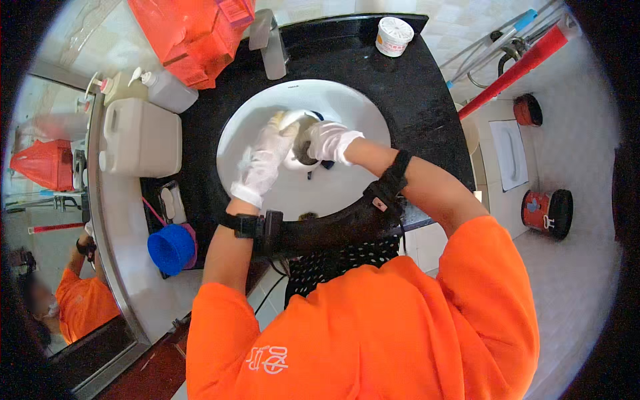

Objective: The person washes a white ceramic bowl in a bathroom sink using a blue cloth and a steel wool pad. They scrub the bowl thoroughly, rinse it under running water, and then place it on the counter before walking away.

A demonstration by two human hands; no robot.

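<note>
Left hand (pixel 272 148): gloved, fingers curled on white vessel (pixel 301 148)
Right hand (pixel 331 141): gloved, curled at vessel's mouth; cannot tell grip
Vessel: inside basin (pixel 239 137)
Tap (pixel 270 50): behind basin
Beige jug (pixel 142 139): left of basin
White tub (pixel 395 38): behind basin, rightward

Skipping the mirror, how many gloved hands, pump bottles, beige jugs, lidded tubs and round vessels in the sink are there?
Gloved left hand and gloved right hand: 2
Grey pump bottle and cream pump bottle: 2
Beige jug: 1
White lidded tub: 1
White round vessel in the sink: 1
Total: 7
</note>
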